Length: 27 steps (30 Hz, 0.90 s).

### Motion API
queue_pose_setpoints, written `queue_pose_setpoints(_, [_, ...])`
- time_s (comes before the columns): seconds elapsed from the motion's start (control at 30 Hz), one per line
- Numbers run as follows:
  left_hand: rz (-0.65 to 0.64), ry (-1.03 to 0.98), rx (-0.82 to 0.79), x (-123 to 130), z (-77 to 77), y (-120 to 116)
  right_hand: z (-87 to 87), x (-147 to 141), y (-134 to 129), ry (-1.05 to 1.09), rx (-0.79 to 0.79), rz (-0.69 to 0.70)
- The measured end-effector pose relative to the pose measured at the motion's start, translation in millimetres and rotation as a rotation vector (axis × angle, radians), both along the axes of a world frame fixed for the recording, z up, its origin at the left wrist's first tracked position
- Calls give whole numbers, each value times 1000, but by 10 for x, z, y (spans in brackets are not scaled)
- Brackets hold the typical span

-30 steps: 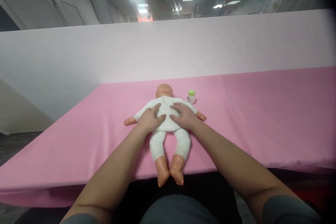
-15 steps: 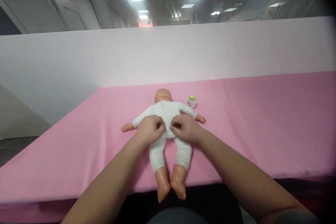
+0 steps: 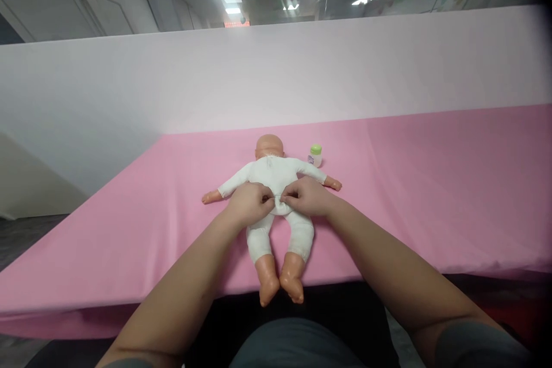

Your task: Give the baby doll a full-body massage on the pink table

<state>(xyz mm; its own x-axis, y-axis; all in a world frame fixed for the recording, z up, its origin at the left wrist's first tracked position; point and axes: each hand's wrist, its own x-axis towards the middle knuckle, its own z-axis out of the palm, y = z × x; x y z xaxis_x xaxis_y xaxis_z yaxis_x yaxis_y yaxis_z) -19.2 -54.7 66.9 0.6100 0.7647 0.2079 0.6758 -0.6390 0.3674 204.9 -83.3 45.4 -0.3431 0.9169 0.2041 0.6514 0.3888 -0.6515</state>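
A baby doll [image 3: 271, 171] with a white cloth body lies face down on the pink sheet, its head away from me and its bare feet at the near edge. Both my hands are at its lower back. My left hand [image 3: 253, 203] is closed, thumb and fingers pinching the white cloth left of the middle. Opposite it, my right hand [image 3: 307, 196] pinches the cloth in the same way, a small gap apart. Between them the fabric is drawn up into a fold. My fingers hide part of the doll's hips.
A small jar with a green lid [image 3: 315, 155] stands beyond the doll's right-hand arm. The pink sheet [image 3: 414, 195] covers a wide table, backed by a low white partition [image 3: 276, 75]. Behind that are a door [image 3: 107, 0] and glass reflecting ceiling lights.
The view has tipped down slightly. My fingertips have closed on the cloth at the doll's lower back, which now bunches between them. The doll and the jar stay in place.
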Motion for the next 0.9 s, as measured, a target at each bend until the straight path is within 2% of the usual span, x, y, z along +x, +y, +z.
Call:
queue_pose_setpoints(0.33, [78, 9, 58, 48, -17, 2, -16, -103, 38, 45, 35, -29])
queue_pose_setpoints(0.63, [101, -165, 0, -15, -61, 36, -73, -43, 65, 193, -25, -41])
queue_pose_setpoints(0.9, [102, -211, -47, -7, -73, 56, -42, -23, 58, 189, -65, -48])
